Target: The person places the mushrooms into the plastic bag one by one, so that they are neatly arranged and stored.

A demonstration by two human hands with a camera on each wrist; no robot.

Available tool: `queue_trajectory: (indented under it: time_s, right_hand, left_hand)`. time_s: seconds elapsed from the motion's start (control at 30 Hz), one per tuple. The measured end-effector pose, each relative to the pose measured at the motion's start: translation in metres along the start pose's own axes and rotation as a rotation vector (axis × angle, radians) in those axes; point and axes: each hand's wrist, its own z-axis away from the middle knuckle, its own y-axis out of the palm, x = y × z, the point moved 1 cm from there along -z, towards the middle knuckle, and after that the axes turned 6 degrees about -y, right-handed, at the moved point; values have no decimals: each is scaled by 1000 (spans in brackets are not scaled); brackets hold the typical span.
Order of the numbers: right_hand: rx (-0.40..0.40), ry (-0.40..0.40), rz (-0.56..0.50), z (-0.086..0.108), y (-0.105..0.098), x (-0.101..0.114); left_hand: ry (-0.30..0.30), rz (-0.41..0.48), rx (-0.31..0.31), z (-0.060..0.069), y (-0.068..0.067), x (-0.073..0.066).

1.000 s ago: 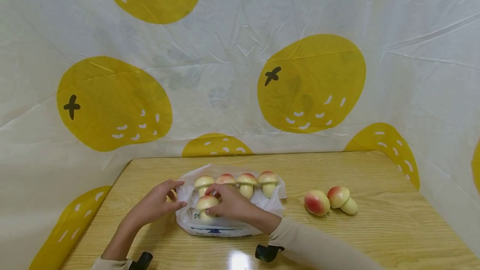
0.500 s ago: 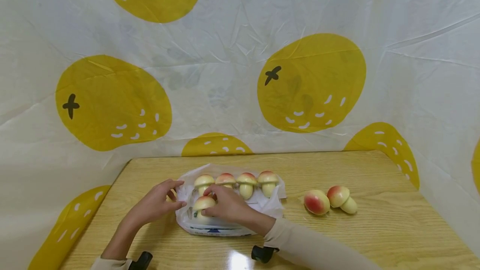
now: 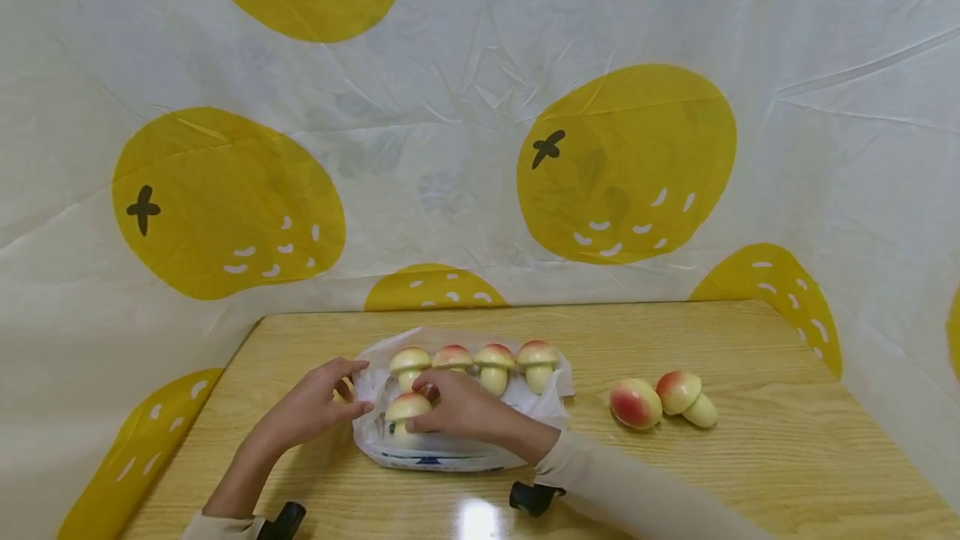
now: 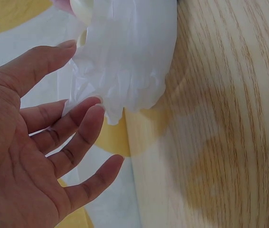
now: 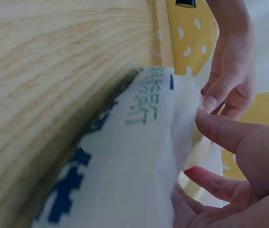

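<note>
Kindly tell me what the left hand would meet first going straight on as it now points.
Most likely the white bag: its edge lies right at the left hand, though depth is hard to judge.

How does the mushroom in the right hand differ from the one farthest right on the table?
The held mushroom has its cap upward; the far-right mushroom is tipped over, stem pointing right and toward the person. The right hand grips the held mushroom at the bag, while the far-right mushroom lies unheld on the table. Both have pale yellow caps with a red blush.
</note>
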Motion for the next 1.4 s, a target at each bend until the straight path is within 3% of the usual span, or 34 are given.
queue_trajectory:
  time_s: [0.43, 0.63, 0.87, 1.23, 1.4]
  right_hand:
    - [2, -4, -30, 9, -22, -3]
    - [14, -51, -98, 16, -33, -5]
    - [0, -101, -99, 25, -58, -12]
    - [17, -95, -155, 45, -98, -31]
    - [5, -87, -115, 57, -115, -42]
  left_hand:
    - [-4, -11, 5, 0, -1, -3]
    - [-1, -11, 4, 2, -1, -3]
    - [-3, -8, 0, 3, -2, -2]
    - [-1, -9, 5, 3, -2, -3]
    - [-5, -10, 8, 3, -1, -2]
